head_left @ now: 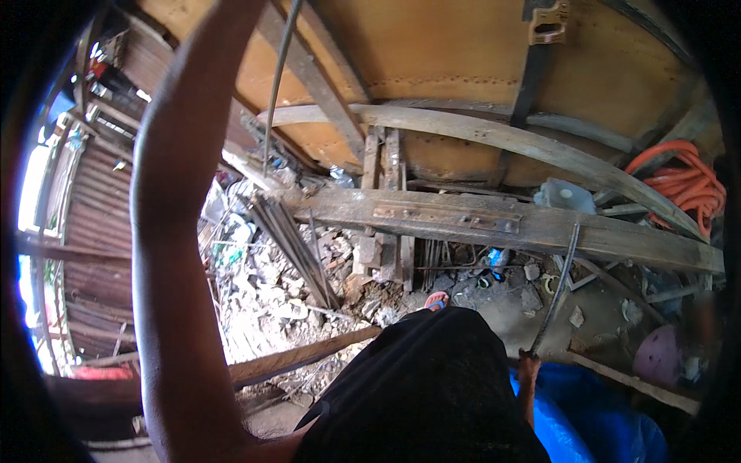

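My right hand [529,369], low at the right beside my dark clothing, is closed around a long dark metal rod [557,289]. The rod slants up and away, its upper end over the thick wooden beam [332,207] in front of me. My left arm [174,231] is raised along the left side and leaves the picture at the top, so its hand is out of sight. Near that arm another thin rod [279,69] runs down from the top edge toward the beam; what holds its upper end is not visible. A narrow strip with metal fittings [448,216] lies along the beam.
Several long bars [289,247] lean against the beam above broken rubble [270,324]. Orange hose [679,181] is coiled at the right, near a translucent plastic container [567,195]. Blue tarp [587,417] lies below my right hand. A saw handle [548,27] shows against the panel.
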The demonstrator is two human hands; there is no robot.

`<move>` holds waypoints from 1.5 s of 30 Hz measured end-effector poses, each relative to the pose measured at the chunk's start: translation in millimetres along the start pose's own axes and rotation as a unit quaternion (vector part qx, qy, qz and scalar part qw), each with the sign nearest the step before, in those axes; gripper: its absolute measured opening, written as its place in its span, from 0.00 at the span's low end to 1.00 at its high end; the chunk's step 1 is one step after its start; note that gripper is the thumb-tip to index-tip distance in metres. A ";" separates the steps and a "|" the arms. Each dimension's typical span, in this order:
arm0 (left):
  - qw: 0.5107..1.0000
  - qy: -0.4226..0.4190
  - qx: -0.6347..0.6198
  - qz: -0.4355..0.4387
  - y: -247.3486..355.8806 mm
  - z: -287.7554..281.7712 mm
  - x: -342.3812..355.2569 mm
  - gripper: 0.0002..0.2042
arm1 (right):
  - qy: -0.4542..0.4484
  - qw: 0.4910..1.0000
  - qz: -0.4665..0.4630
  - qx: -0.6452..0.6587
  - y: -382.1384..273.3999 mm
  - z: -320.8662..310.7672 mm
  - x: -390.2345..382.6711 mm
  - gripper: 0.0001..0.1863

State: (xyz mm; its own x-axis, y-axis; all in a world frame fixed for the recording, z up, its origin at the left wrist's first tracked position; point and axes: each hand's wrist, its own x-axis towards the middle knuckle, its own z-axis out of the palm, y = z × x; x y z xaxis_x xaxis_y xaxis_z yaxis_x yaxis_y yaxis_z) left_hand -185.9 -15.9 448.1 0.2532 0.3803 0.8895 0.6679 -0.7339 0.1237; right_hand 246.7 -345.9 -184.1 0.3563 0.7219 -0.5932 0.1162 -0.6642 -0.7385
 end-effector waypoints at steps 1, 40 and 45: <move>0.999 -0.026 -0.019 -0.019 -16.4 13.4 -14.4 0.11 | -0.005 0.998 0.016 0.057 3.0 5.7 -6.7 0.10; 0.941 -0.132 -0.044 -0.308 33.4 187.0 -386.2 0.15 | 0.076 0.995 0.071 -0.009 -67.7 28.1 -105.1 0.12; 0.894 -0.054 0.097 -0.435 -107.7 76.4 -463.9 0.17 | 0.050 0.990 0.052 0.118 -75.1 21.3 -87.3 0.10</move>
State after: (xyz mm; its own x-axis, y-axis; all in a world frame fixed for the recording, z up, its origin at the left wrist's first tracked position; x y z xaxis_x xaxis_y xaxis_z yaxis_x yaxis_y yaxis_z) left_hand -321.8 -70.4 -11.5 -0.3615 0.8196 0.4444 0.7506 -0.0270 0.6603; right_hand 187.1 -355.0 -83.7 0.4471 0.6216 -0.6432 -0.1417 -0.6608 -0.7371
